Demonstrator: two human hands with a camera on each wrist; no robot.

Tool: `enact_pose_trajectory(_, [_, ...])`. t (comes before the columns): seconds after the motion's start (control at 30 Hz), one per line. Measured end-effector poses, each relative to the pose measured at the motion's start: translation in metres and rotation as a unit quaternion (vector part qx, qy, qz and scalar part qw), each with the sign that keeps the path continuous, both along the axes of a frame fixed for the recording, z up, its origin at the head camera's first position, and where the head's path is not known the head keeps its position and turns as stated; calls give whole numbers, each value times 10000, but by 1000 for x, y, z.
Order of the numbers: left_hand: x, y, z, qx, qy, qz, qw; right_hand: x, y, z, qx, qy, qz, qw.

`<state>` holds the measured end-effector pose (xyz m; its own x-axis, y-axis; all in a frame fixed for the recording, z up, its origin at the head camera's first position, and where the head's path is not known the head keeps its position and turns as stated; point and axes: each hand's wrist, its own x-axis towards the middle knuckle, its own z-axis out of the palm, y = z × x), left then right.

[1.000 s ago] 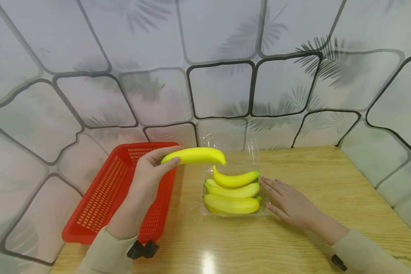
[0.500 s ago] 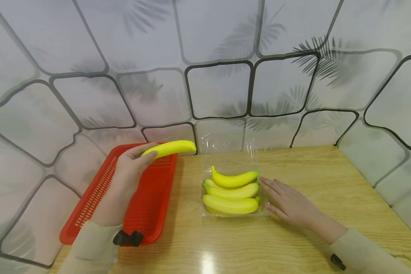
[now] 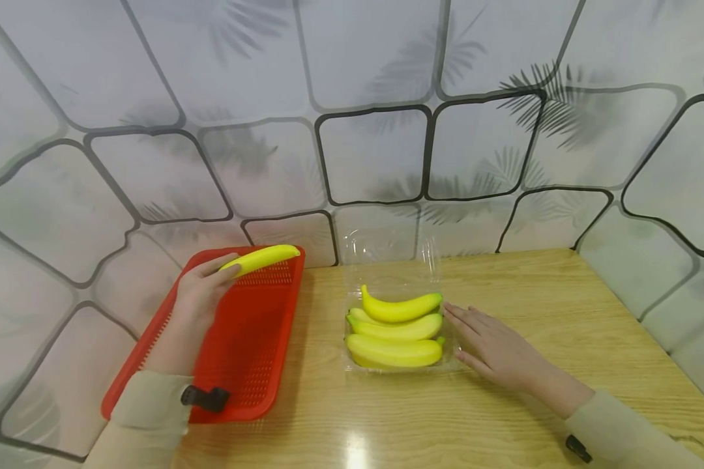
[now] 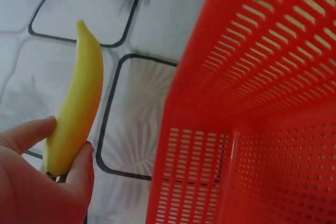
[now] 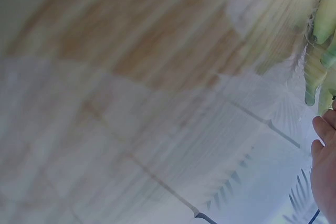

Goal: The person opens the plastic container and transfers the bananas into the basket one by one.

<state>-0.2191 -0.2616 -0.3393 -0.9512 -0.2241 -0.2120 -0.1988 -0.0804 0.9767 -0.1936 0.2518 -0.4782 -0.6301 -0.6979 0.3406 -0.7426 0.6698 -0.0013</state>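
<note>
Holding a banana (image 3: 261,258) over the red basket (image 3: 252,365), left hand (image 3: 199,293); clear tray (image 3: 396,286) holds seemingly three.

Four bananas: one held (image 3: 261,258), three (image 3: 396,329) in one clear container (image 3: 387,254); one red basket (image 3: 252,352).

A light wooden table (image 3: 504,417) meets a pale wall (image 3: 375,78) patterned with dark rounded outlines and faint palm-leaf shadows along its far and right edges.

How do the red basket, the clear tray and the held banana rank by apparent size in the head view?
1. red basket
2. clear tray
3. held banana, though it lies farther from the camera.
</note>
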Motion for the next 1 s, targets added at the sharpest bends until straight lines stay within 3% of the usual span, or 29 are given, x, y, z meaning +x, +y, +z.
enact_pose_trajectory(0.47, [-16,-17,-17,-480,-493,454,9966,1,1,1,3,62,37,10000])
enact_pose_trajectory(0.73, [-24,-31,-36,-929,-874,829,9884,1,1,1,18,76,54,10000])
enact_pose_trajectory(0.87, [-24,-33,-43,-1261,-923,805,9844,1,2,1,8,97,83,9999])
enact_pose_trajectory(1.0, [-22,-35,-47,-1784,-883,550,9785,2,2,1,-5,47,66,10000])
